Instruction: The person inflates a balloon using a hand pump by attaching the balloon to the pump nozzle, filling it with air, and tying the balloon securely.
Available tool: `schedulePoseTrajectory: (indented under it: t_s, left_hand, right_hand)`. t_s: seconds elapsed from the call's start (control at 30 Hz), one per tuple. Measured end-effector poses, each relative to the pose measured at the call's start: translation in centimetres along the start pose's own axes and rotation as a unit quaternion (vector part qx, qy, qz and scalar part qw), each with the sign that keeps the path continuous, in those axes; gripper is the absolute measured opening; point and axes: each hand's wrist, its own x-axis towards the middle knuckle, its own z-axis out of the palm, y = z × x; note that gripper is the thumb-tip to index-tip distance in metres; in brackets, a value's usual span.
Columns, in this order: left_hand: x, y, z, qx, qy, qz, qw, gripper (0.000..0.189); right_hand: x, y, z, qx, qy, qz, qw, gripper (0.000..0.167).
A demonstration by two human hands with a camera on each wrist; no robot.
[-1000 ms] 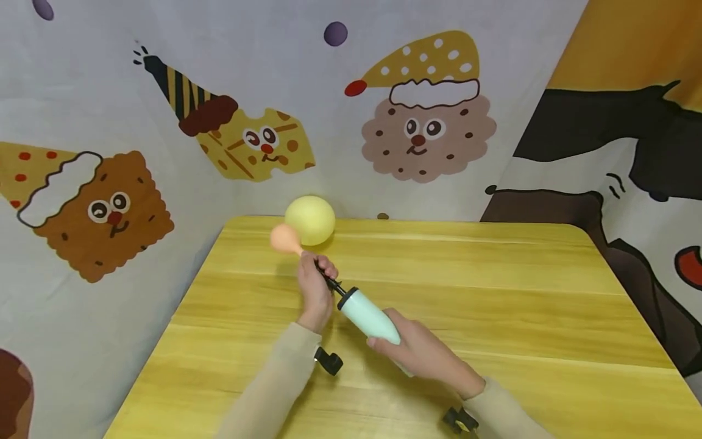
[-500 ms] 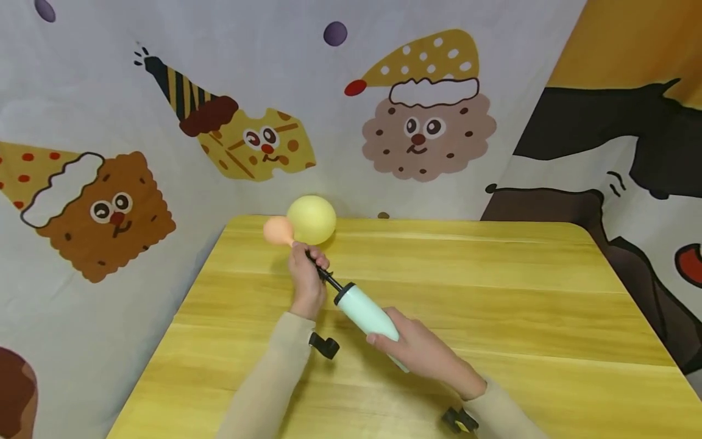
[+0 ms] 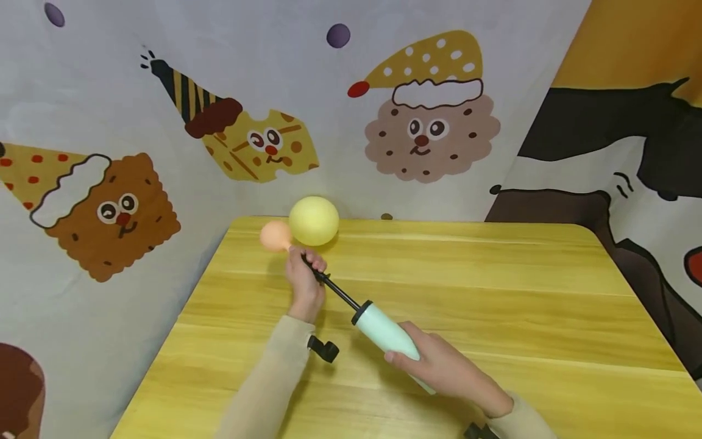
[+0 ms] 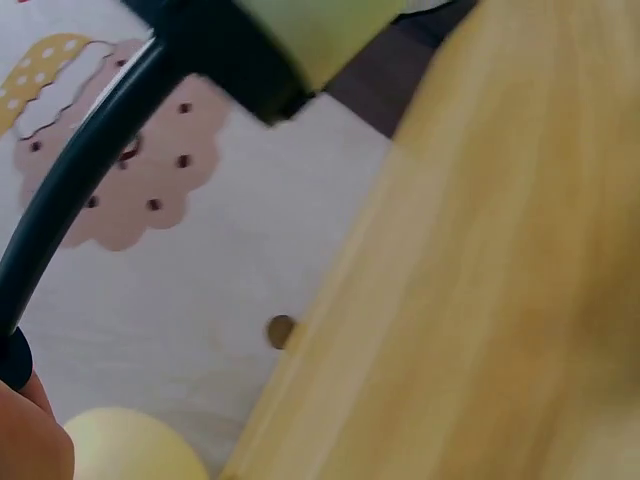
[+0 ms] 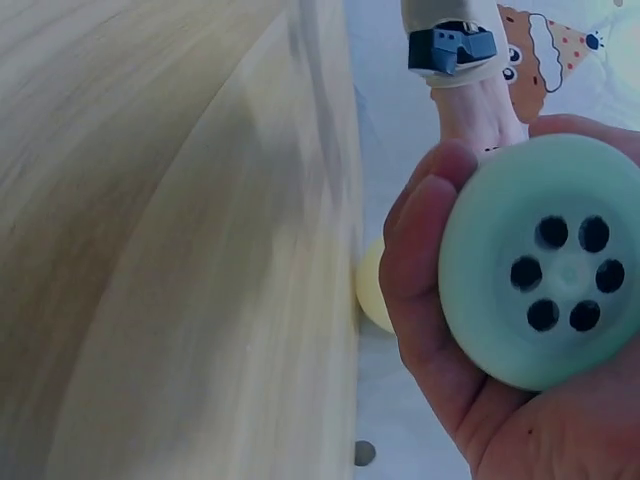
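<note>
A mint-green balloon pump [image 3: 384, 329] slants across the middle of the head view. My right hand [image 3: 439, 363] grips the rear of its barrel, fingers and thumb wrapped around. In the right wrist view the pump's round end [image 5: 565, 275], pierced by several dark holes, faces the camera. A long stretch of black rod [image 3: 341, 291] runs from the barrel to my left hand [image 3: 305, 277], which holds the black nozzle end together with the neck of a small, partly inflated orange balloon [image 3: 275, 236]. The nozzle tip is hidden inside my fingers.
A larger, inflated yellow balloon [image 3: 314, 221] rests at the table's back edge, just right of the orange one. Behind the wooden table [image 3: 493, 274] hangs a cloth [image 3: 340, 122] printed with cartoon snacks. Each wrist wears a black camera mount [image 3: 323, 349].
My right hand has drawn the pump barrel back toward the lower right, exposing more black rod. My left hand and the orange balloon have shifted slightly left and away from me.
</note>
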Motion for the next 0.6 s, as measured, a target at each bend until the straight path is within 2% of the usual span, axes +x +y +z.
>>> schedulePoseTrajectory:
  t_s: [0.13,0.3,0.5,0.6]
  left_hand:
    - [-1.4,-1.6,0.6,-0.009,-0.006,-0.024,0.9996,0.037]
    - [-2.9,-2.8,1.0,0.024,-0.015,-0.049,0.9984,0.040]
    - [-2.7,-2.2,0.6,0.062,-0.024,-0.047,0.9967,0.041]
    - [-2.1,-1.3,0.1,0.054,-0.013,-0.034,0.9979,0.040]
  right_hand:
    - [1.1,-0.1,0.2,0.001,-0.001,0.007,1.0000,0.056]
    - [3.2,-0.4,0.2,0.021,-0.005,0.008,0.9997,0.057]
    - [3.7,-0.7,0.8,0.053,-0.022,0.010,0.9983,0.058]
    - [3.2,-0.6,0.9,0.055,-0.025,0.014,0.9981,0.057]
